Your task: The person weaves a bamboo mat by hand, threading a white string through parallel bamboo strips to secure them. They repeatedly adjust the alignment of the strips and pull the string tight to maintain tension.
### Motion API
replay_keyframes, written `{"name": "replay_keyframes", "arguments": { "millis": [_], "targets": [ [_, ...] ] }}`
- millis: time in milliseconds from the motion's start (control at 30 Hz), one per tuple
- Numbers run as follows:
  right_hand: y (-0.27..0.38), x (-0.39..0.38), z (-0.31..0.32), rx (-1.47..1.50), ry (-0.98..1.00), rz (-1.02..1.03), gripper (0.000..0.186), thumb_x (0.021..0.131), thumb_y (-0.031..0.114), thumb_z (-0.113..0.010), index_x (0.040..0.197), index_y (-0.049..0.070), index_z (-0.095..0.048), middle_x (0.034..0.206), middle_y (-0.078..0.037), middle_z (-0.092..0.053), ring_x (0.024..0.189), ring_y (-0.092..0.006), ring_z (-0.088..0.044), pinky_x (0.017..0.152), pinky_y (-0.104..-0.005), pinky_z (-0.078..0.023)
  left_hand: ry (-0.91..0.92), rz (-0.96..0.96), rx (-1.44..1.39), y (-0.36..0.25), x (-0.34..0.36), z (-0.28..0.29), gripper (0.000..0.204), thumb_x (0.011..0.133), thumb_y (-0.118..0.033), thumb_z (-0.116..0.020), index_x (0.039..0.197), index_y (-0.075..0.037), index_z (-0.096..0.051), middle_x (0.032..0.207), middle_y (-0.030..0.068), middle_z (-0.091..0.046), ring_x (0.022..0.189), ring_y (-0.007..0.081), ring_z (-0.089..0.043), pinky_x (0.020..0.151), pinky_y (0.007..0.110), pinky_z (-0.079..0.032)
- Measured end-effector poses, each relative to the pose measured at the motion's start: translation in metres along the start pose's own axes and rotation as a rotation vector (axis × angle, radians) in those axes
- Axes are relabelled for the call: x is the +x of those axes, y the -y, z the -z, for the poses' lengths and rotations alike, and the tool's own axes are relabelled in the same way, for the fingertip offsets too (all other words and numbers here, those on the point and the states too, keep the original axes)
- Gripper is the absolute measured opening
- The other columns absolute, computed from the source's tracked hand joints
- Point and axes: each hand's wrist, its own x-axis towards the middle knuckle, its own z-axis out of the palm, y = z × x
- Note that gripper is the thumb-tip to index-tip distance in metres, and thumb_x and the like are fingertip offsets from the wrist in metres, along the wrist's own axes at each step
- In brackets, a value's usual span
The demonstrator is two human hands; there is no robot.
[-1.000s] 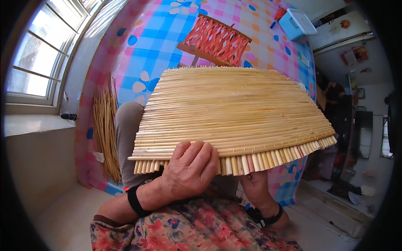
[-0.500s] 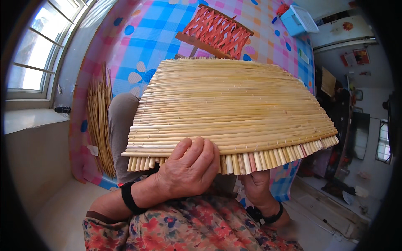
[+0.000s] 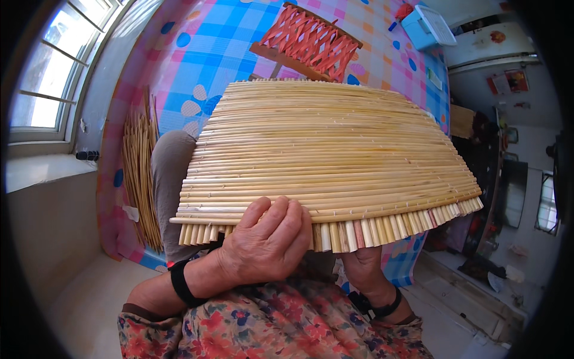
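Note:
A mat of pale stalks (image 3: 335, 149) lies over my lap, tilted toward me. Its upper layer of stalks runs crosswise, with small stitches showing. Below it, a second layer sticks out along the near edge with its cut ends toward me. My left hand (image 3: 266, 239) is closed over that near edge, left of the middle, with curled fingers pressing on the outermost stalks. Farther right, my right hand (image 3: 363, 266) reaches up under the near edge. The mat hides its fingers, so I cannot see what they hold. Both wrists wear black bands.
A bundle of loose thin stalks (image 3: 140, 179) lies left of my knee (image 3: 170, 179) on the checked sheet (image 3: 209, 48). Beyond the mat sits a wooden frame laced with red strips (image 3: 311, 45). A blue box (image 3: 420, 29) stands far right; a window (image 3: 54, 72) is at left.
The view has shifted very slightly, and the mat's far edge appears a little higher. Both hands keep their places at the near edge.

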Motion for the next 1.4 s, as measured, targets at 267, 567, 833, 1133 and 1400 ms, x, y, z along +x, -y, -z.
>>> {"name": "replay_keyframes", "arguments": {
  "millis": [267, 567, 833, 1133, 1400],
  "targets": [
    [-0.024, 0.003, -0.038, 0.016, -0.39, 0.033, 0.054, 0.095, 0.007, -0.067, 0.145, -0.002, -0.046, 0.125, -0.006, -0.061, 0.107, -0.0145, -0.06, 0.09, -0.0307, -0.051, -0.031, -0.004, 0.029, 0.0, 0.001, -0.001, 0.032, 0.076, -0.009, -0.064, 0.103, 0.007, -0.066, 0.102, 0.0185, -0.064, 0.092, 0.0289, -0.065, 0.079, 0.041, -0.053],
    [-0.018, -0.004, -0.018, 0.406, -0.16, -0.166, 0.046, 0.097, 0.003, -0.061, 0.142, -0.001, -0.047, 0.117, -0.008, -0.062, 0.098, -0.0158, -0.061, 0.081, -0.0305, -0.051, -0.029, -0.002, 0.001, 0.003, 0.001, 0.001, 0.029, 0.078, -0.006, -0.065, 0.104, 0.006, -0.066, 0.102, 0.0172, -0.064, 0.091, 0.0287, -0.066, 0.079, 0.041, -0.053],
    [0.032, 0.015, 0.004, 0.464, 0.007, -0.228, 0.022, 0.101, 0.007, -0.054, 0.12, -0.002, -0.058, 0.086, -0.003, -0.059, 0.074, -0.0109, -0.056, 0.066, -0.0291, -0.048, -0.058, 0.004, 0.012, 0.006, 0.003, -0.001, 0.031, 0.076, -0.008, -0.064, 0.103, 0.007, -0.066, 0.101, 0.0175, -0.063, 0.09, 0.0279, -0.065, 0.078, 0.04, -0.053],
    [0.028, 0.011, -0.014, 0.546, -0.249, -0.2, 0.021, 0.098, 0.002, -0.061, 0.119, 0.003, -0.064, 0.088, -0.004, -0.064, 0.066, -0.0102, -0.056, 0.055, -0.0247, -0.046, -0.026, -0.011, -0.041, 0.006, 0.002, 0.002, 0.033, 0.074, -0.007, -0.065, 0.103, 0.008, -0.066, 0.103, 0.0184, -0.063, 0.092, 0.0294, -0.065, 0.08, 0.041, -0.054],
    [0.011, 0.006, -0.027, 0.518, -0.332, -0.107, 0.033, 0.097, 0.002, -0.063, 0.129, 0.003, -0.06, 0.095, -0.003, -0.065, 0.07, -0.0097, -0.06, 0.055, -0.0242, -0.049, -0.053, -0.011, -0.041, 0.006, 0.003, -0.001, 0.038, 0.068, -0.012, -0.062, 0.1, 0.008, -0.066, 0.1, 0.0182, -0.062, 0.091, 0.0286, -0.063, 0.081, 0.04, -0.053]
  ]
}}
